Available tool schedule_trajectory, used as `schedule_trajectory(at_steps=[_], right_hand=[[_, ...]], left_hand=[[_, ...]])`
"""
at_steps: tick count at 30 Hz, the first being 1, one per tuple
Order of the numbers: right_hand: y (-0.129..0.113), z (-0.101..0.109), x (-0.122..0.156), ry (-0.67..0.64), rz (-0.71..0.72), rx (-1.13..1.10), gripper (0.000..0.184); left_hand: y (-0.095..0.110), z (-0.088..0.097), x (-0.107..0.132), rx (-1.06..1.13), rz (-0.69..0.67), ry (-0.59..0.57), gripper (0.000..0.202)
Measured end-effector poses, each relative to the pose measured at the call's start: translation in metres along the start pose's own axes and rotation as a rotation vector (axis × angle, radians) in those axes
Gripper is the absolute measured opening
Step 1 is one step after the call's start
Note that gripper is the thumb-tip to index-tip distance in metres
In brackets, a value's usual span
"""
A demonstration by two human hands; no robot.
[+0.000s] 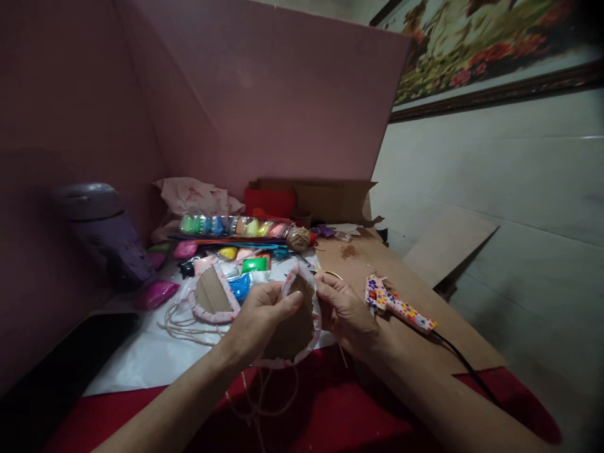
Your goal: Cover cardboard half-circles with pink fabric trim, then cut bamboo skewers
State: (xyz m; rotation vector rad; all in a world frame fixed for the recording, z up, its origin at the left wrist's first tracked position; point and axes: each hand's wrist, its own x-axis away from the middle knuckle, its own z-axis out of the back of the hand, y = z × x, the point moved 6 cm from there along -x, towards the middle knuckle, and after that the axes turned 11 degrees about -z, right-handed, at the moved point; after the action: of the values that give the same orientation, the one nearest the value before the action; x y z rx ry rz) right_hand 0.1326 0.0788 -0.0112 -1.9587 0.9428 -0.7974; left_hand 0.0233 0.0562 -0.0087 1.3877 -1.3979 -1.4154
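Observation:
My left hand [264, 314] grips a curved cardboard piece [295, 321], its thumb flat on the bare brown face. Pale pink patterned fabric is folded over the piece's rim. At its upper right edge my right hand [346, 308] is closed, fingers pinching the fabric rim. A strand of twine [333, 274] loops by the right fingers; I cannot tell whether they hold it too. To the left, a second fabric-edged cardboard piece [212, 292] lies on white paper, with loose twine [186, 330] beside it. More twine hangs below the held piece.
A flower-patterned glue gun [399, 305] with a black cord lies on a cardboard sheet [438, 340] at right. Behind my hands are colourful clay packets [236, 226] and a twine ball [298, 238]. A purple bottle [108, 239] and a dark flat object [70, 358] are at left.

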Motion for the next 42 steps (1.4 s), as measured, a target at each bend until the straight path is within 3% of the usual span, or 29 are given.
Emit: schedule_trajectory(at_steps=[4, 8, 17, 22, 27, 34, 42], right_hand=[[0.001, -0.002, -0.001, -0.020, 0.019, 0.026, 0.041], [-0.001, -0.004, -0.001, 0.000, 0.139, 0.154, 0.039], [-0.014, -0.005, 0.016, 0.304, 0.667, 0.809, 0.029], [-0.015, -0.010, 0.022, 0.441, 0.829, 0.980, 0.025], [-0.014, -0.011, 0.020, 0.457, 0.808, 0.986, 0.025], [-0.012, -0.005, 0.012, 0.333, 0.578, 0.694, 0.031], [-0.022, -0.001, 0.020, 0.402, 0.630, 0.864, 0.022]], left_hand=[[0.000, 0.000, 0.000, 0.012, -0.012, 0.002, 0.026], [0.000, 0.000, -0.001, 0.040, -0.017, -0.001, 0.026], [0.001, -0.003, 0.002, -0.051, 0.002, 0.033, 0.028], [0.002, -0.005, 0.003, -0.061, 0.002, 0.054, 0.029], [-0.001, -0.004, 0.003, -0.067, 0.004, 0.063, 0.031], [0.002, 0.000, 0.000, -0.095, -0.012, 0.073, 0.029], [0.010, -0.002, -0.001, -0.190, -0.022, 0.040, 0.022]])
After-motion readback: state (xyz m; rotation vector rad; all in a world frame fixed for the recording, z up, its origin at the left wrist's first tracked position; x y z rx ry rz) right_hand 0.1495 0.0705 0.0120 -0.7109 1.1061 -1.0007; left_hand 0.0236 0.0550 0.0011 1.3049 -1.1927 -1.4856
